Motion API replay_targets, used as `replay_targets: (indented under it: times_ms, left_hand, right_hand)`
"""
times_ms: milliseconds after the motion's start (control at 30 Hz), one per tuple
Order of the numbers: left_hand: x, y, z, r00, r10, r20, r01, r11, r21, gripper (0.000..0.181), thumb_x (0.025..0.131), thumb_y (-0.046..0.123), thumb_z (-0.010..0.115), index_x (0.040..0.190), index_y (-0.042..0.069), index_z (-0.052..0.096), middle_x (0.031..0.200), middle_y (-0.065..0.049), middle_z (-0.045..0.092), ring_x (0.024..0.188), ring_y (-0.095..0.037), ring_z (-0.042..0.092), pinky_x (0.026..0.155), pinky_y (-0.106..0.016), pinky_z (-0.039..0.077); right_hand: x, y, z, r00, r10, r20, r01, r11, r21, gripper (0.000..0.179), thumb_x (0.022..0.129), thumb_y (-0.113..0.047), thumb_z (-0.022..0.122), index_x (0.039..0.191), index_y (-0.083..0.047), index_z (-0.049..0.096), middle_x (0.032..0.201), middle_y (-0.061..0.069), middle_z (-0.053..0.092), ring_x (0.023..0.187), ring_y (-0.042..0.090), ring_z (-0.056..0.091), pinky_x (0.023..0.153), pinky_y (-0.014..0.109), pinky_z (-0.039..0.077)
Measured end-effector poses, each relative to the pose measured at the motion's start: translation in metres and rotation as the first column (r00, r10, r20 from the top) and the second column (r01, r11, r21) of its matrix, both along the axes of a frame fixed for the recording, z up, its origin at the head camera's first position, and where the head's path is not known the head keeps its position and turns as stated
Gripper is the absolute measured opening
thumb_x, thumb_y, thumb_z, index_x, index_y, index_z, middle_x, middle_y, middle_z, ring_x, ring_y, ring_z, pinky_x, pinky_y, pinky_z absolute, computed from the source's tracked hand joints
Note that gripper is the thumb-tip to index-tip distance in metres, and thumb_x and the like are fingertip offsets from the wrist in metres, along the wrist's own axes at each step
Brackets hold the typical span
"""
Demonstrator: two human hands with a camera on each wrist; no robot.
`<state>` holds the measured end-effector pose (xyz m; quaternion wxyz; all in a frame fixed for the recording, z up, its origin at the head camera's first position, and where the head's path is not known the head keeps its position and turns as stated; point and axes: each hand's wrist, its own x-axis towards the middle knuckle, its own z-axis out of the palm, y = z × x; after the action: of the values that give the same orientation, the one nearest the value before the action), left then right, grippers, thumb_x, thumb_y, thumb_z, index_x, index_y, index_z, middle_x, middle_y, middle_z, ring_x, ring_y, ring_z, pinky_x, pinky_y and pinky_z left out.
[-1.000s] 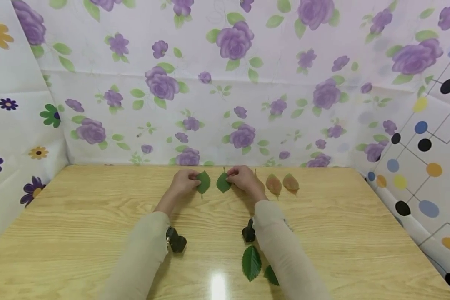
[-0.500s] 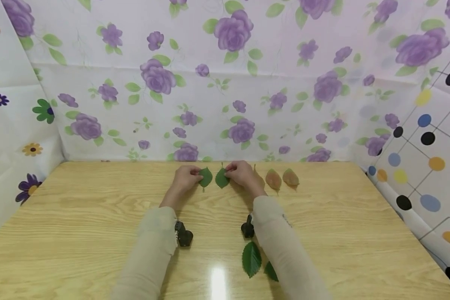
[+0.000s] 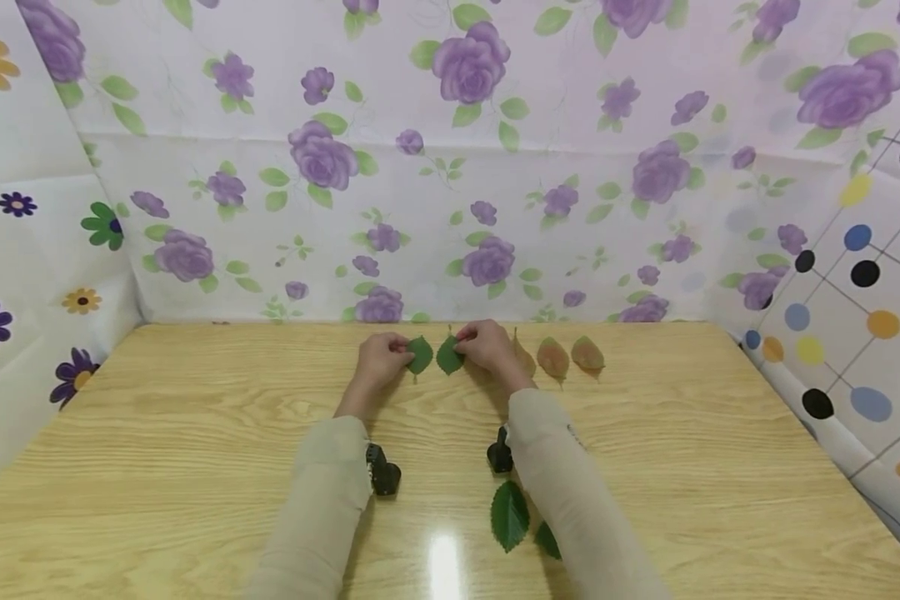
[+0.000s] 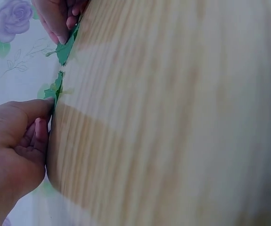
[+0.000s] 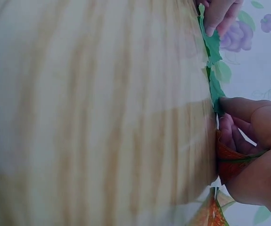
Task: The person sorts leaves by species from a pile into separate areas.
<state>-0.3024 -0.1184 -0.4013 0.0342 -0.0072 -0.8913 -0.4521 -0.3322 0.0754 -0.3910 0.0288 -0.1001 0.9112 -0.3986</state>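
Near the table's back edge, two small green leaves with toothed edges lie side by side, a narrow gap between them. My left hand point(image 3: 381, 358) pinches the outer edge of the left green leaf point(image 3: 420, 356), whose stem points toward me. The right green leaf point(image 3: 448, 358) has its stem pointing to the back, and my right hand point(image 3: 489, 346) holds its right edge between thumb and fingers. In the right wrist view, a reddish leaf point(image 5: 229, 160) sits just under the right hand's curled lower fingers.
Right of my right hand, a partly covered reddish leaf point(image 3: 527, 360), a middle reddish leaf point(image 3: 552, 357) and an outer reddish leaf point(image 3: 587, 354) continue the row. Closer to me lie a large green leaf point(image 3: 510, 517) and another green leaf point(image 3: 547, 540), partly under the right sleeve point(image 3: 570, 492).
My left hand has moved right with its green leaf, narrowing the gap to the other green leaf. The right hand keeps nearly the same place. The head view has shifted slightly.
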Motion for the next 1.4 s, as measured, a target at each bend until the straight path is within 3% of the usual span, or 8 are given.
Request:
replay_targets:
  times_ms: [600,767,967,1067,1267,1400]
  left_hand:
    - [0.001,0.011,-0.002,1.0,-0.016,-0.009,0.015,1.0,-0.021,0.023,0.089,0.001,0.067,0.108,-0.01,0.065,0.096,-0.019,0.066,0.095,-0.033,0.061,0.088,-0.039,0.049]
    - [0.0,0.014,-0.004,1.0,-0.016,-0.007,0.016,0.999,-0.029,0.024,0.089,0.002,0.067,0.109,-0.01,0.065,0.098,-0.019,0.066,0.096,-0.032,0.061,0.088,-0.039,0.049]
    - [-0.001,0.013,-0.006,1.0,-0.01,-0.011,0.009,0.999,-0.038,0.024,0.089,0.003,0.068,0.109,-0.009,0.065,0.099,-0.02,0.066,0.096,-0.033,0.062,0.088,-0.039,0.049]
    - [-0.002,0.011,-0.006,1.0,-0.007,-0.014,0.006,0.999,-0.042,0.024,0.089,0.004,0.068,0.109,-0.009,0.065,0.1,-0.02,0.066,0.097,-0.033,0.062,0.089,-0.04,0.049]
    - [-0.001,0.005,-0.005,1.0,-0.004,-0.018,0.003,0.999,-0.042,0.025,0.089,0.004,0.068,0.11,-0.009,0.064,0.102,-0.021,0.066,0.099,-0.034,0.062,0.091,-0.041,0.048]
    - [0.0,0.002,-0.004,1.0,-0.001,-0.023,0.0,0.999,-0.045,0.026,0.089,0.004,0.067,0.111,-0.01,0.064,0.103,-0.022,0.066,0.099,-0.034,0.062,0.091,-0.041,0.048]
  right_hand:
    - [-0.001,0.007,0.001,1.0,0.006,-0.011,-0.005,0.999,0.049,0.02,0.09,-0.011,0.067,0.106,0.0,0.071,0.103,0.013,0.069,0.094,0.026,0.062,0.081,0.034,0.051]
    - [0.002,0.009,0.012,1.0,0.028,0.01,-0.028,0.999,0.038,0.027,0.09,-0.011,0.065,0.113,0.004,0.066,0.11,0.019,0.067,0.092,0.029,0.065,0.081,0.036,0.053]
    - [0.001,0.011,0.028,0.997,0.045,-0.065,-0.044,0.999,0.023,0.026,0.094,-0.013,0.061,0.115,0.003,0.065,0.112,0.016,0.066,0.104,0.029,0.061,0.091,0.038,0.049]
    - [0.005,0.013,0.04,0.992,0.092,-0.087,-0.092,0.996,0.007,0.027,0.097,-0.015,0.058,0.118,0.002,0.063,0.113,0.014,0.065,0.106,0.028,0.059,0.089,0.038,0.049]
    - [0.019,0.022,0.065,0.955,0.231,-0.184,-0.216,0.971,0.102,0.025,0.096,-0.016,0.06,0.115,-0.002,0.067,0.107,0.009,0.068,0.099,0.024,0.062,0.087,0.035,0.05]
    - [0.039,0.034,0.077,0.903,0.357,-0.24,-0.321,0.931,0.176,0.021,0.094,-0.011,0.062,0.11,0.0,0.069,0.101,0.009,0.069,0.092,0.022,0.064,0.082,0.034,0.051]
